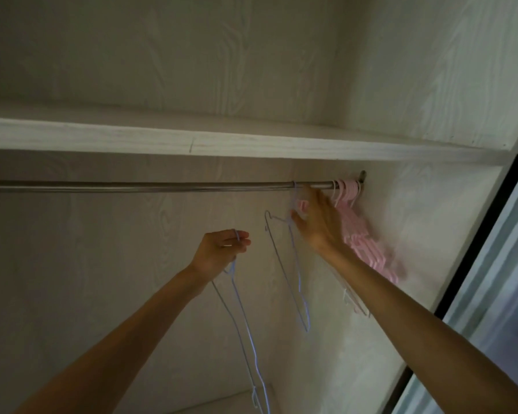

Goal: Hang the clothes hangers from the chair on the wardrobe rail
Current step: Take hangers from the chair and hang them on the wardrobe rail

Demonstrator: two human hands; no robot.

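Hanging is partly done: pink hangers (349,189) crowd the rail's (132,186) right end. The right hand (317,222), fingers spread, touches a hooked-on blue hanger (296,279). The left hand (222,249) pinches another blue one (243,324), not yet hung.

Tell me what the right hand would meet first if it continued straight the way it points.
Probably the wardrobe rail: the right hand reaches up toward it, just left of the pink hangers. Depth is unclear.

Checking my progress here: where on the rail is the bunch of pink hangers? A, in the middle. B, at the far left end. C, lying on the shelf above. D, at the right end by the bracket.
D: the pink hangers hook over the rail at its right end, beside the bracket.
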